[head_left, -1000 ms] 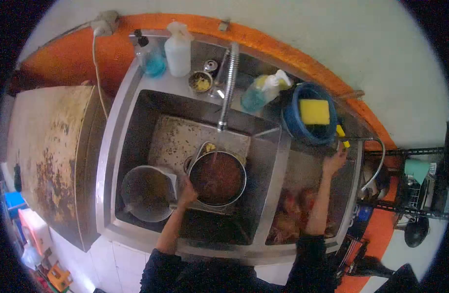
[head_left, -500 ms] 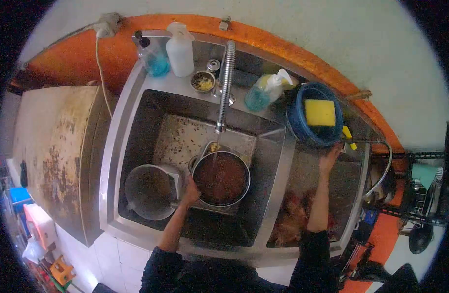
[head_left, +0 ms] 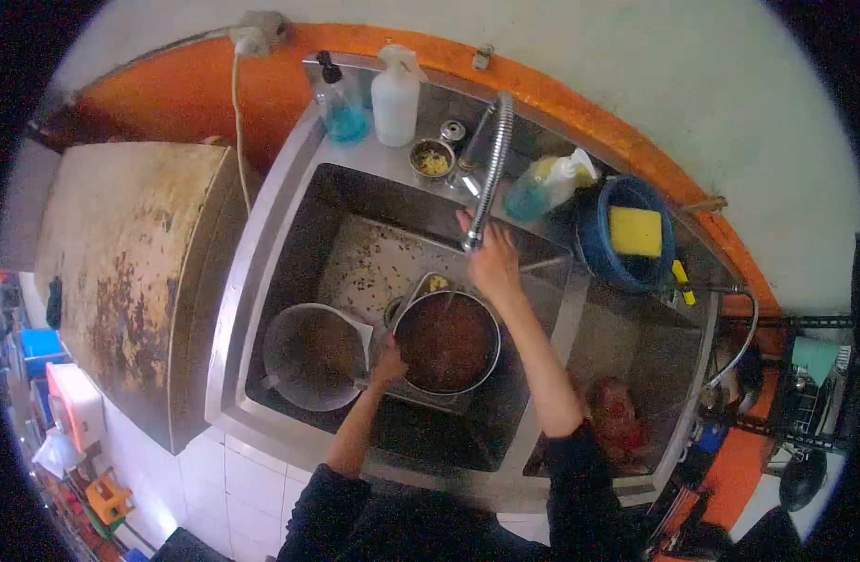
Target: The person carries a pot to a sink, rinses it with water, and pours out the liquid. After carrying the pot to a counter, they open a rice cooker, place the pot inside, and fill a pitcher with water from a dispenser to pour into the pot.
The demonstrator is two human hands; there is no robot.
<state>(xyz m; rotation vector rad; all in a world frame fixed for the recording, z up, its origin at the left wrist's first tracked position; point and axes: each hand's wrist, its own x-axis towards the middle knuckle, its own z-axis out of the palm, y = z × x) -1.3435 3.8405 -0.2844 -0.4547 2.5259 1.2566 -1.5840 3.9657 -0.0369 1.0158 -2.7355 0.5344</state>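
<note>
My left hand (head_left: 389, 364) grips the near rim of a round metal pot (head_left: 448, 343) with brownish-red contents, which sits in the left basin of a steel sink (head_left: 261, 281). My right hand (head_left: 491, 258) reaches over the pot and is wrapped around the lower end of the flexible steel faucet hose (head_left: 491, 159), close to its nozzle. A second metal pot (head_left: 314, 356) holding murky water stands just left of my left hand.
A blue tub with a yellow sponge (head_left: 635, 231) sits right of the faucet. Spray and soap bottles (head_left: 395, 84) and a small bowl (head_left: 433, 159) line the back ledge. The right basin holds reddish items (head_left: 617, 421). A rusty worn counter (head_left: 121, 272) lies at left.
My right hand left the yellow valve at the far right and came across to grasp the faucet hose above the pot. The view shifted, and the water stream is no longer visible.
</note>
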